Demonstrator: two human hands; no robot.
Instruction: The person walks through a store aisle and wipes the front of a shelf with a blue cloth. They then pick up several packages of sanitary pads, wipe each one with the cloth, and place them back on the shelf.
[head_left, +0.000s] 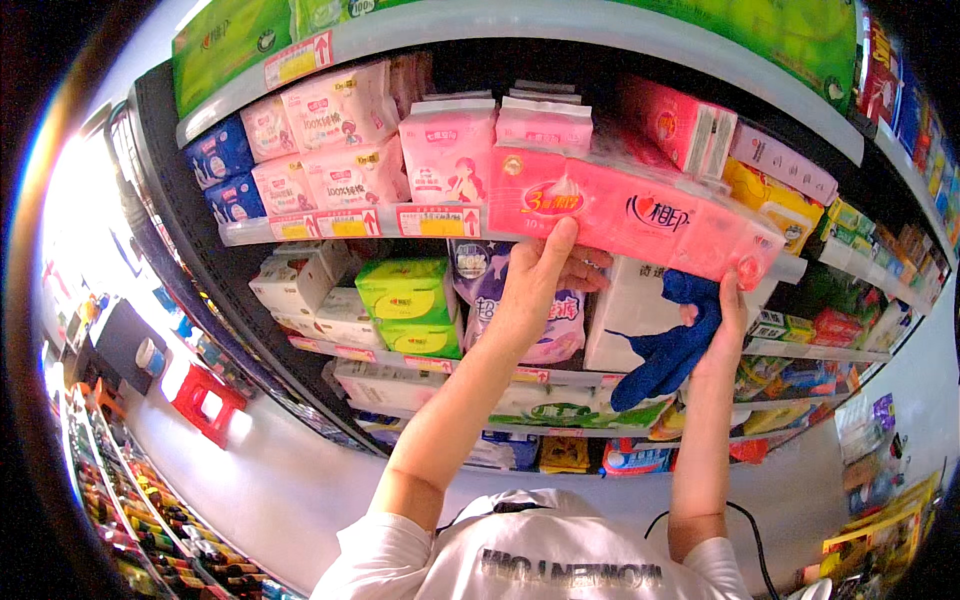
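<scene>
Both my hands hold a long pink multi-pack of tissues in clear wrap, slightly tilted with its right end lower. My left hand grips the lower edge near the middle, thumb on the front and fingers beneath. At the right end my right hand clasps the pack's lower corner. A dark blue cloth, perhaps a glove, hangs from that same hand. The pack is in front of the middle shelf, next to pink sanitary pad packs. Behind it sits another red-pink tissue pack.
Price labels line the shelf edge. Below are green tissue packs and a purple pack. Large green packs fill the top shelf. On the floor at left stands a red plastic stool, near racks of bottles.
</scene>
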